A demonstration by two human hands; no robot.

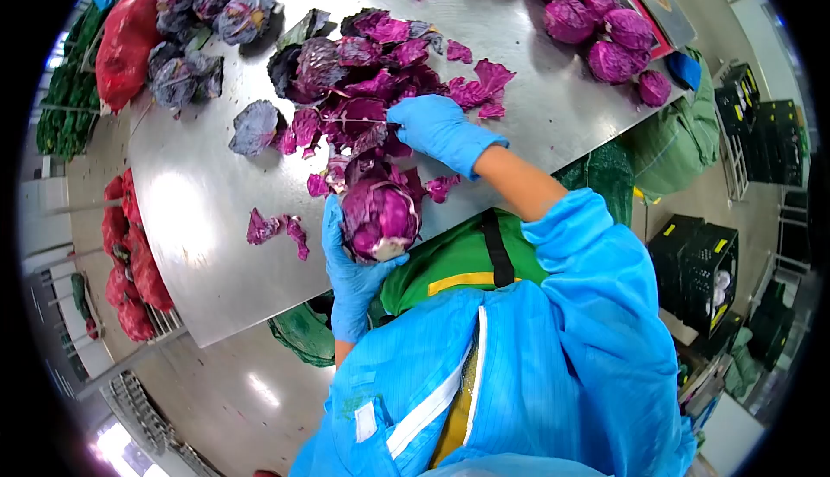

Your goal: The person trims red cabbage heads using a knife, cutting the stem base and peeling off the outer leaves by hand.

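My left hand (350,261), in a blue glove, holds a purple cabbage head (380,218) from below and the left, near the table's front edge. The pale stem end of the head faces me. Above and to the right of it, my right hand (441,130), also gloved, is closed at the edge of the leaf pile, with a thin pale strip, perhaps a blade, reaching left from its fingers. Loose purple leaves (376,88) lie heaped on the metal table (199,218) beyond the head.
Dull, leafy cabbages (245,15) lie at the back left beside a red sack (130,49). Bright peeled cabbages (568,19) are grouped at the back right by a red-edged tray. Black crates (702,261) stand on the floor to the right.
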